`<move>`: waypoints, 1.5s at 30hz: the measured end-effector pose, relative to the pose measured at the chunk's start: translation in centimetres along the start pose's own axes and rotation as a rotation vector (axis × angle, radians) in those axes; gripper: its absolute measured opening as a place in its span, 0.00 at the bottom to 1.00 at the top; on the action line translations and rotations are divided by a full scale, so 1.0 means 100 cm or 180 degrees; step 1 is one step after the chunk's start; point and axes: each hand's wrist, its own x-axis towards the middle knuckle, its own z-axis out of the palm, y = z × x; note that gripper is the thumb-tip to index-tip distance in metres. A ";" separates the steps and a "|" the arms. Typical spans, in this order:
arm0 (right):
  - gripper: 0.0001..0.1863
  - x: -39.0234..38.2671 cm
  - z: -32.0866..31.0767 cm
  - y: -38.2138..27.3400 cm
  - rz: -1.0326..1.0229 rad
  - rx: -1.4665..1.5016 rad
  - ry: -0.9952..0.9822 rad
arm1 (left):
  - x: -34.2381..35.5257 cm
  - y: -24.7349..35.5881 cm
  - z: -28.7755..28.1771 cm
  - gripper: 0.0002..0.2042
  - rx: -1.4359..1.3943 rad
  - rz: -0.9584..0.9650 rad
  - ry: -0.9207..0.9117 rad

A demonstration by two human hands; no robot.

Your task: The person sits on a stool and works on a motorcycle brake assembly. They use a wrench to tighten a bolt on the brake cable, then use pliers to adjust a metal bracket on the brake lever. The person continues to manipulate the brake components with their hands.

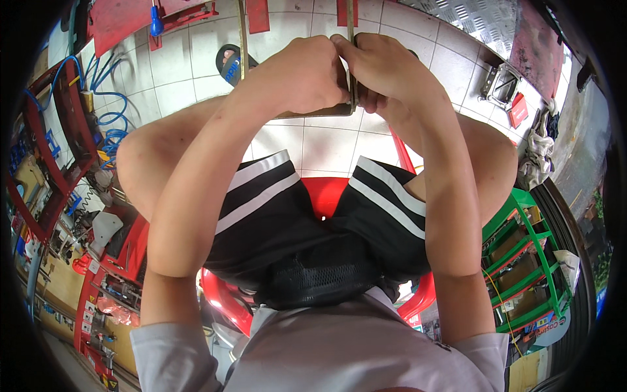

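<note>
A U-shaped metal frame [243,39] made of flat bars stands in front of my knees at the top of the view. Its crossbar runs below my left hand, and one upright rises on each side. My left hand [307,75] is closed beside the right upright, near the lower corner. Over that same upright my right hand [385,62] is curled, its thumb on top and fingers wrapped beneath. The two hands almost touch. My fingers hide part of the upright, and anything small pinched between them cannot be made out.
I sit on a red plastic chair [323,196] over white floor tiles. A blue air hose [112,134] and red shelving with tools [72,157] are at left. On the right are a green rack [522,261] and a small metal bracket [501,85]. A blue-handled screwdriver [156,23] is at far left.
</note>
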 end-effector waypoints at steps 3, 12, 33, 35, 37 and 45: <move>0.30 0.006 0.006 0.008 -0.0080 0.0301 -0.0020 | 0.001 -0.001 0.001 0.11 0.0004 0.0006 -0.0018; 0.33 -0.002 -0.003 -0.003 0.0057 -0.0040 -0.0043 | -0.004 0.005 -0.004 0.12 0.0091 0.0142 -0.0068; 0.11 0.006 -0.006 0.007 -0.0286 -0.0400 -0.0180 | -0.007 0.007 0.002 0.13 0.0365 0.0470 0.0501; 0.11 0.008 -0.006 0.008 -0.0249 -0.0404 -0.0185 | -0.003 0.004 0.003 0.13 0.0418 0.0526 0.0518; 0.11 0.009 -0.005 0.009 -0.0219 -0.0373 -0.0198 | -0.002 0.004 0.003 0.13 0.0354 0.0398 0.0499; 0.12 0.010 -0.005 0.011 -0.0279 -0.0376 -0.0250 | -0.005 0.006 0.005 0.14 0.0396 0.0553 0.0699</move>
